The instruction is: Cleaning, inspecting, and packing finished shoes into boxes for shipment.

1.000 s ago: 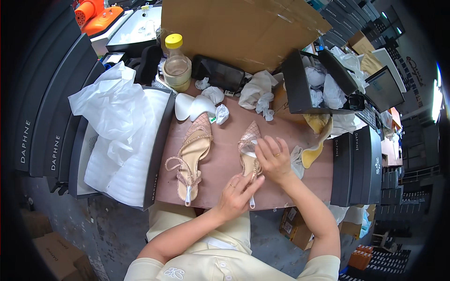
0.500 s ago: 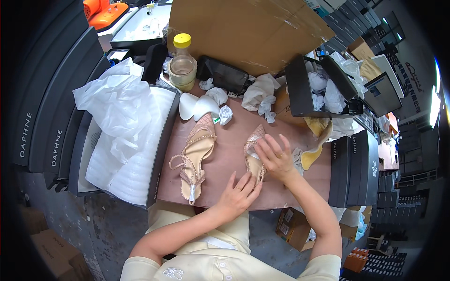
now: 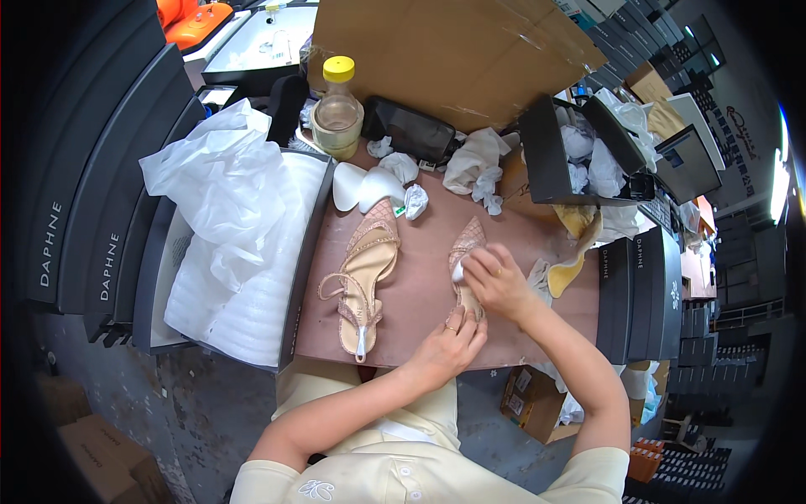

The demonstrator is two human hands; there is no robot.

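A pink quilted, pointed-toe sandal (image 3: 466, 239) lies toe away on the brownish-pink tabletop (image 3: 428, 218). My left hand (image 3: 451, 343) closes round its heel end and covers much of it. Bent over the middle of the same sandal is my right hand (image 3: 501, 281), fingers pinched on a small white piece (image 3: 457, 270) whose kind I cannot make out. The matching sandal (image 3: 369, 256) rests apart to the left, its thin ankle strap looped out and a white wrap on its heel end. White insert shapes (image 3: 361, 186) and crumpled paper (image 3: 416, 202) lie just past its toe.
An open dark shoebox (image 3: 312, 252) with white foam and tissue (image 3: 222, 202) stands at left, beside stacked boxes (image 3: 101, 168). Behind are a yellow-capped bottle (image 3: 337, 118), a dark phone-like object (image 3: 410, 128) and a cardboard sheet (image 3: 453, 59). A black box (image 3: 546, 160) holds paper wads.
My right hand's fingers, spread half a second ago, have closed on the small white piece. My left hand's fingers have drawn in round the heel end. The whole view has shifted slightly.
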